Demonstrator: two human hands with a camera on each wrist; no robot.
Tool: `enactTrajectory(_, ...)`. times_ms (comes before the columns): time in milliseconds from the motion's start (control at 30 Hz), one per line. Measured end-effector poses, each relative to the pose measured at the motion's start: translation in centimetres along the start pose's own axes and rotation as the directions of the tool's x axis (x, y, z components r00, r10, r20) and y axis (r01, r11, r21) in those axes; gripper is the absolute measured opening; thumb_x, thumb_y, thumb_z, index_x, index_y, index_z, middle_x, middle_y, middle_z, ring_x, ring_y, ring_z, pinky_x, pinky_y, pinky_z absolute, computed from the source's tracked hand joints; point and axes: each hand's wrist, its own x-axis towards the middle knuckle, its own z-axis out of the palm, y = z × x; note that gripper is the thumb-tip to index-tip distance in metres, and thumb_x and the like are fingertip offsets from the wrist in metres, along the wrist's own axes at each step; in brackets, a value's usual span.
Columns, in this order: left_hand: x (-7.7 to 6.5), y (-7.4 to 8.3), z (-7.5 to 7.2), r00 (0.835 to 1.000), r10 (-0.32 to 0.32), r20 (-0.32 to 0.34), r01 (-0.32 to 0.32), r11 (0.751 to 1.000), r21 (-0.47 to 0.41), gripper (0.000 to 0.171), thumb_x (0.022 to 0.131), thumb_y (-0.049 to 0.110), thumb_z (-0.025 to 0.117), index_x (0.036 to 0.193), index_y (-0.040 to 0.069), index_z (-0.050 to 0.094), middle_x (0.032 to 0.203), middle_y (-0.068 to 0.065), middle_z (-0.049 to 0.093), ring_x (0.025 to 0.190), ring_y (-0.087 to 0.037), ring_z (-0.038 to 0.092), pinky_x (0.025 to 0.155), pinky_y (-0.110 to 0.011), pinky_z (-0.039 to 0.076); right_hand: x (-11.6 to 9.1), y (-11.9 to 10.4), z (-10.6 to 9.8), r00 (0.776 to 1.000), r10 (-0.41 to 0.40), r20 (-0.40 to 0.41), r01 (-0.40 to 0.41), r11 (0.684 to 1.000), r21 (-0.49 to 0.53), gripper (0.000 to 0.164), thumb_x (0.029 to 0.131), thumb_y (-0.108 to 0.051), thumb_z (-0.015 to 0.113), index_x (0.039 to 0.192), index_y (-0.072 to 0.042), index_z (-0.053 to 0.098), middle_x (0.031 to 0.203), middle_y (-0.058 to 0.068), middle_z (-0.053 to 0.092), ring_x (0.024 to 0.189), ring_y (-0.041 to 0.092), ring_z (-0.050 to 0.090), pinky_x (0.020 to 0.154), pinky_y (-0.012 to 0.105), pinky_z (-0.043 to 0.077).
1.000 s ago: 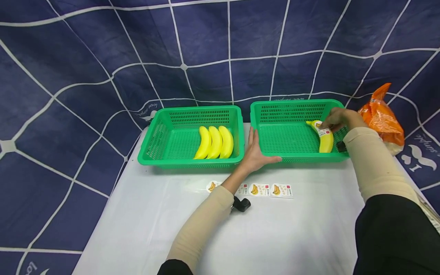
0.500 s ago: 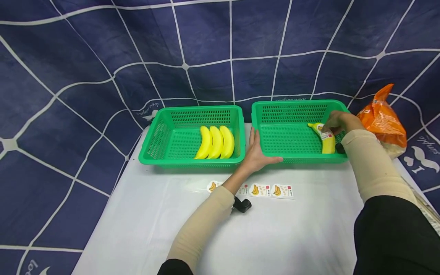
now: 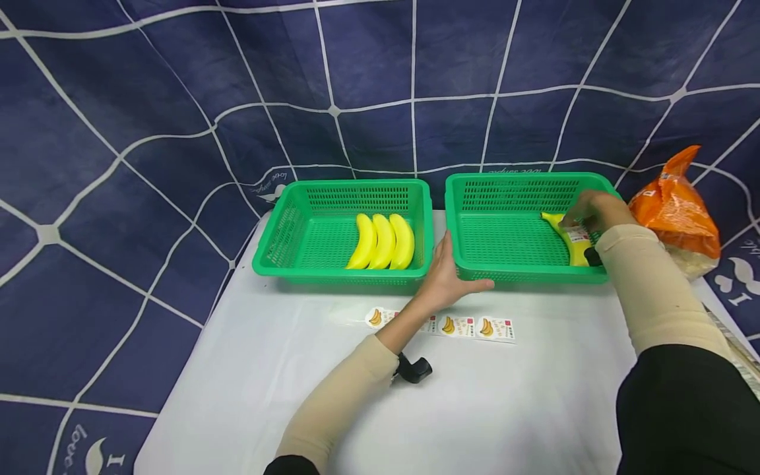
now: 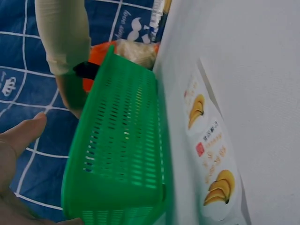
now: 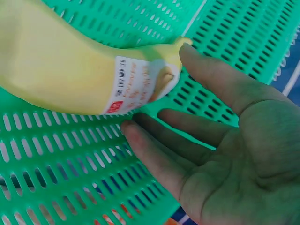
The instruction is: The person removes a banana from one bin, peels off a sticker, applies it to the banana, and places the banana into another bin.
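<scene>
Yellow and labelled, the banana (image 5: 70, 63) in the right-side green basket (image 3: 499, 234) now has its near end swung rightward — placement appears nearly complete — while the right hand (image 5: 225, 164) sets its fingers wide around the stem end, contact unclear, and the left hand (image 3: 442, 282), fingers spread, holds nothing.

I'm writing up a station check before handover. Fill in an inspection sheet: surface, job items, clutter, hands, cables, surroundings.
Surface: white tabletop.
Job items: labelled banana in right basket; three bananas, no labels visible, in left basket; sticker strip on tabletop.
Clutter: orange bag beside right basket; unclear item at table's right edge.
Right hand: fingers loosely extended at labelled banana; contact unclear.
Left hand: spread near both baskets' facing corners.
Cables: nothing seen.
Surroundings: dark blue cloth with white lines.
</scene>
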Motion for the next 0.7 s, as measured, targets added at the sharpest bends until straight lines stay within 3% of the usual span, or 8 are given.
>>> enactTrajectory(100,-1.1,0.7,-0.9,0.999,0.008,0.035,-0.008,1.0,0.002,0.122,0.074,0.039,0.084,0.158,0.015,0.0,0.166,-0.006,0.006,0.152,-0.025,0.014,0.119,-0.052,0.026,-0.8,-0.3,-0.1,0.996,-0.026,-0.088,0.021,0.998,-0.059,0.039,0.086,-0.026,0.069,0.091,0.01,0.055,0.074,0.01,0.056,0.071,0.022,0.058,0.066,0.029,0.055)
enactTrajectory(167,-1.9,1.1,-1.7,0.999,0.023,0.048,-0.025,0.999,0.03,0.12,0.075,0.039,0.084,0.158,0.018,0.001,0.166,-0.004,0.006,0.152,-0.024,0.014,0.118,-0.053,0.027,-1.2,-0.7,-0.1,0.987,-0.05,-0.151,0.033,0.993,-0.112,0.037,0.084,-0.029,0.071,0.075,0.001,0.052,0.063,0.002,0.048,0.06,0.017,0.054,0.057,0.025,0.051)
enactTrajectory(233,-2.5,1.4,-2.7,0.997,0.055,0.046,-0.058,0.996,0.072,0.117,0.075,0.039,0.083,0.158,0.02,0.002,0.166,-0.002,0.007,0.152,-0.024,0.015,0.118,-0.054,0.028,-1.5,-1.1,0.0,0.98,-0.072,-0.183,0.05,0.991,-0.126,0.039,0.083,-0.03,0.072,0.069,-0.006,0.045,0.06,-0.002,0.04,0.053,0.011,0.049,0.054,0.023,0.049)
enactTrajectory(367,-3.6,1.1,-5.2,0.993,0.115,0.005,-0.115,0.982,0.148,0.116,0.075,0.042,0.083,0.158,0.022,0.005,0.166,-0.003,0.011,0.151,-0.026,0.018,0.117,-0.054,0.029,-2.1,-2.0,0.4,0.97,-0.113,-0.216,0.083,0.986,-0.141,0.045,0.082,-0.031,0.075,0.06,-0.015,0.038,0.057,-0.007,0.032,0.046,0.006,0.043,0.049,0.02,0.044)
enactTrajectory(500,-4.4,-0.1,-8.6,0.99,0.122,-0.07,-0.109,0.98,0.167,0.114,0.074,0.044,0.083,0.158,0.022,0.009,0.165,-0.004,0.014,0.15,-0.027,0.021,0.117,-0.055,0.029,-3.2,-2.5,0.7,0.954,-0.171,-0.246,0.125,0.973,-0.193,0.046,0.082,-0.032,0.074,0.052,-0.017,0.042,0.05,-0.01,0.031,0.044,0.005,0.039,0.049,0.021,0.04)
enactTrajectory(600,-5.1,-1.3,-11.2,0.989,0.095,-0.11,-0.075,0.981,0.177,0.112,0.074,0.044,0.083,0.158,0.024,0.011,0.165,-0.004,0.015,0.151,-0.028,0.02,0.117,-0.059,0.027,-4.4,-2.6,1.0,0.937,-0.218,-0.273,0.148,0.956,-0.254,0.038,0.083,-0.035,0.073,0.062,-0.006,0.062,0.054,-0.004,0.047,0.049,0.009,0.045,0.054,0.026,0.042)
enactTrajectory(700,-5.9,-2.4,-13.6,0.988,0.079,-0.131,-0.054,0.981,0.184,0.111,0.074,0.044,0.083,0.158,0.024,0.012,0.165,-0.005,0.014,0.151,-0.032,0.018,0.116,-0.063,0.024,-5.9,-2.6,1.3,0.922,-0.246,-0.3,0.153,0.941,-0.301,0.051,0.084,-0.039,0.071,0.098,0.01,0.069,0.075,0.014,0.066,0.062,0.017,0.058,0.066,0.036,0.048)
